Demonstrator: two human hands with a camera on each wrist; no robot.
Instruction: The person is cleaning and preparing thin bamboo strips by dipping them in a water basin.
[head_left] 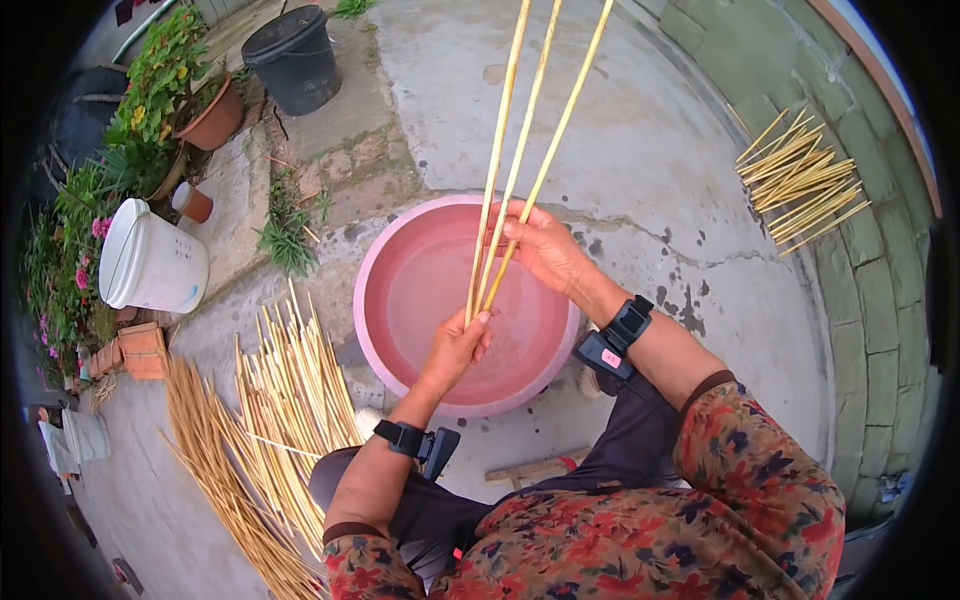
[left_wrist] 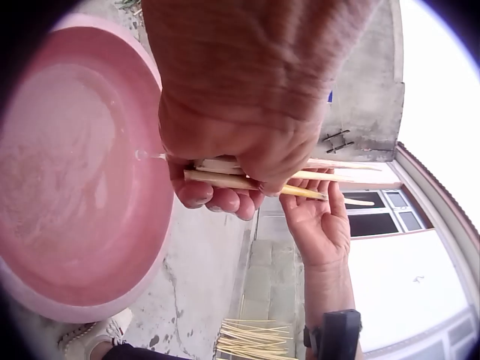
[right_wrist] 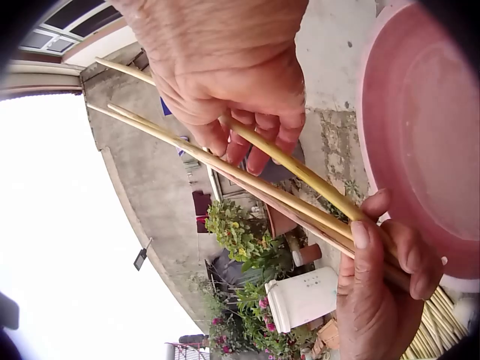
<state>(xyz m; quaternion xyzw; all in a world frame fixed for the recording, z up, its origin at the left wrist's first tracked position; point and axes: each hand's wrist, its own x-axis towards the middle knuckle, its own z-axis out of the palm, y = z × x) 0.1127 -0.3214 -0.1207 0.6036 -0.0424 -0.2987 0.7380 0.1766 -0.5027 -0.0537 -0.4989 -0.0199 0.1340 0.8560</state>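
Observation:
Three long pale-yellow stalks (head_left: 519, 150) fan upward over a pink basin (head_left: 365, 290) that holds water. The left hand (head_left: 458, 350) grips their lower ends together, thumb across them; in the left wrist view the cut ends stick out of that fist (left_wrist: 225, 142). Higher up, the right hand (head_left: 540, 245) pinches the rightmost stalk between thumb and fingers, its other fingers behind the stalks. In the right wrist view this stalk (right_wrist: 300, 171) stands apart from the other two (right_wrist: 247, 180), and all meet in the left hand (right_wrist: 382, 285).
Large bundles of stalks (head_left: 300, 380) lie on the ground at left, a smaller pile (head_left: 805, 185) by the wall at right. A white bucket (head_left: 160, 260), black bucket (head_left: 300, 65) and potted plants (head_left: 212, 115) stand at upper left.

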